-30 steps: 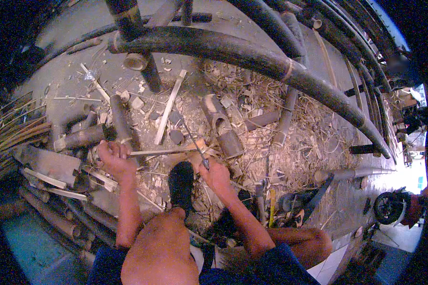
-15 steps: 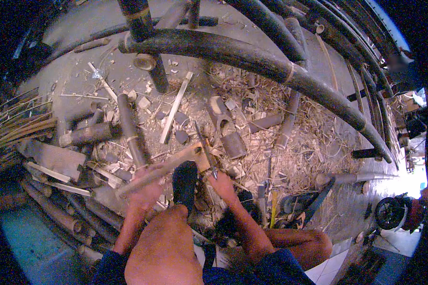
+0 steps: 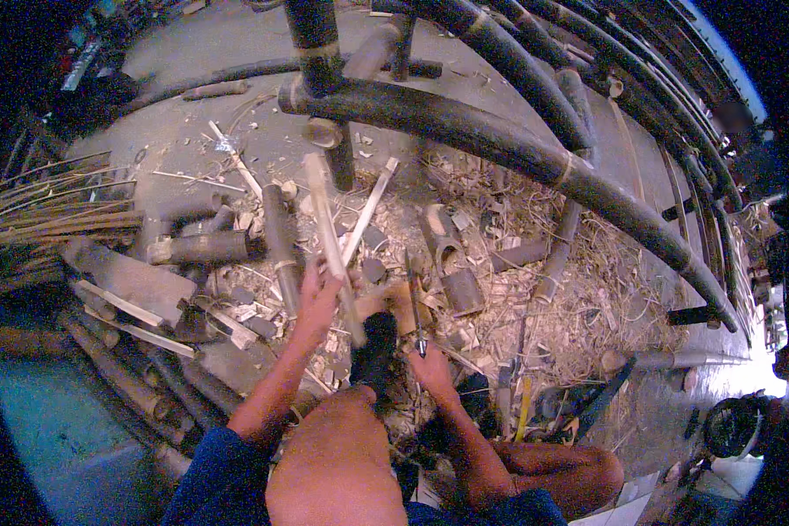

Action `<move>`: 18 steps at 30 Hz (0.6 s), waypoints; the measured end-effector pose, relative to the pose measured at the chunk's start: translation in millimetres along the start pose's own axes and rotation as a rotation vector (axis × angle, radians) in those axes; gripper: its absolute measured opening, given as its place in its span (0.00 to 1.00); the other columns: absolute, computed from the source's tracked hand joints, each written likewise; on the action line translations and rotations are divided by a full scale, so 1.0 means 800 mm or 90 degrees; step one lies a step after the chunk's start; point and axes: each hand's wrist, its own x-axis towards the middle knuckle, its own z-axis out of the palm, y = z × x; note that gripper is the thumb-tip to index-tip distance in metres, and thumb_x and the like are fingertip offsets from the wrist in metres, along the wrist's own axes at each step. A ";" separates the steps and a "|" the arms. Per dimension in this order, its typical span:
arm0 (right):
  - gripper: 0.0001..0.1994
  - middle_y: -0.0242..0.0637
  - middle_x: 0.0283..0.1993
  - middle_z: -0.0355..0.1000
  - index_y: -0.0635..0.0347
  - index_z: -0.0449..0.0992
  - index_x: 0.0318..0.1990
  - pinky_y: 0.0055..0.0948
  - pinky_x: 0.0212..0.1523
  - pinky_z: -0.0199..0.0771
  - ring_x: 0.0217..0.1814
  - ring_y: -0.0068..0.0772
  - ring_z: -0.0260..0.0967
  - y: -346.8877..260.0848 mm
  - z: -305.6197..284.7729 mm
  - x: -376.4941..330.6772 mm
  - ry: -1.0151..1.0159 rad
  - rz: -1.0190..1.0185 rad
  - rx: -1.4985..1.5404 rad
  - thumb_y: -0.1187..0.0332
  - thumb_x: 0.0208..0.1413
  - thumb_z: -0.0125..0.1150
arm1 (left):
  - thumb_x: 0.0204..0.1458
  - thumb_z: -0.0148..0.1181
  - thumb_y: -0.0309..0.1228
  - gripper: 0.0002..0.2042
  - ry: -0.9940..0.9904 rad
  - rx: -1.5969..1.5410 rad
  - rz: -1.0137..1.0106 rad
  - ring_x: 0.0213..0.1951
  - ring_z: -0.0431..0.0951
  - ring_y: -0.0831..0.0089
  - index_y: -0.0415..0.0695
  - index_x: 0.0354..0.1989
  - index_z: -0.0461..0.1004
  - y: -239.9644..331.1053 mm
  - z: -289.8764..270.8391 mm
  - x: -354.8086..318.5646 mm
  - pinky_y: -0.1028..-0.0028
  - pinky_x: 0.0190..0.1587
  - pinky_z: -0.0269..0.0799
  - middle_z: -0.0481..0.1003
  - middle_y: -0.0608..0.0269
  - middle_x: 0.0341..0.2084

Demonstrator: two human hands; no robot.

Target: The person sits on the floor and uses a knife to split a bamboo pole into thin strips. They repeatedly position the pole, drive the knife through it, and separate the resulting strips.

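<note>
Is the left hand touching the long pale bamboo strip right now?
Touching. The head view shows the left hand with its fingers closed around the pale bamboo strip, which runs up out of the grip with no gap.

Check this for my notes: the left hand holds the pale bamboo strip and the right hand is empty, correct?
Not quite. The head view shows the right hand gripping a thin blade, not empty. The left hand does hold the pale bamboo strip.

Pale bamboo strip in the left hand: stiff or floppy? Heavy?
The bamboo strip stays straight though the left hand grips only its lower part, so probably stiff. It looks thin and flat, so likely light and unlikely to roll.
</note>
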 end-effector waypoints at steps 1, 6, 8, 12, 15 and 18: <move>0.20 0.58 0.34 0.75 0.66 0.73 0.41 0.54 0.41 0.70 0.38 0.64 0.73 -0.004 -0.002 -0.004 0.004 -0.005 -0.007 0.55 0.53 0.56 | 0.61 0.53 0.34 0.17 -0.004 -0.066 -0.004 0.35 0.76 0.75 0.41 0.55 0.64 0.002 0.007 0.009 0.73 0.40 0.73 0.77 0.59 0.38; 0.19 0.58 0.33 0.74 0.66 0.73 0.40 0.54 0.40 0.71 0.38 0.65 0.72 -0.011 -0.018 -0.016 0.031 -0.011 -0.096 0.55 0.53 0.56 | 0.61 0.52 0.32 0.15 0.015 -0.087 0.023 0.39 0.77 0.73 0.41 0.53 0.67 0.006 0.035 0.020 0.73 0.43 0.73 0.78 0.59 0.38; 0.19 0.58 0.33 0.74 0.66 0.73 0.39 0.55 0.39 0.72 0.37 0.65 0.72 -0.010 -0.023 -0.018 0.009 -0.002 -0.108 0.55 0.53 0.56 | 0.62 0.49 0.34 0.14 0.035 -0.063 -0.004 0.38 0.77 0.72 0.39 0.50 0.69 0.017 0.037 0.018 0.73 0.42 0.73 0.78 0.59 0.38; 0.18 0.58 0.33 0.74 0.65 0.72 0.39 0.56 0.39 0.71 0.37 0.65 0.72 -0.011 -0.022 -0.018 0.036 0.003 -0.116 0.56 0.54 0.56 | 0.62 0.48 0.38 0.13 0.220 -0.161 0.167 0.31 0.73 0.70 0.40 0.42 0.69 0.066 0.022 0.022 0.70 0.37 0.74 0.73 0.62 0.28; 0.17 0.59 0.33 0.74 0.65 0.71 0.40 0.56 0.39 0.71 0.36 0.65 0.72 -0.026 -0.020 -0.017 0.035 -0.039 -0.096 0.57 0.55 0.55 | 0.63 0.47 0.40 0.13 0.318 -0.253 0.156 0.24 0.67 0.73 0.43 0.33 0.65 0.104 0.014 0.020 0.70 0.30 0.70 0.65 0.66 0.20; 0.18 0.59 0.33 0.74 0.65 0.71 0.43 0.56 0.39 0.71 0.36 0.64 0.73 -0.058 -0.025 -0.016 -0.010 -0.043 -0.150 0.57 0.55 0.56 | 0.64 0.45 0.41 0.16 0.299 -0.393 0.137 0.18 0.57 0.78 0.46 0.26 0.60 0.130 0.019 0.011 0.74 0.22 0.57 0.56 0.69 0.15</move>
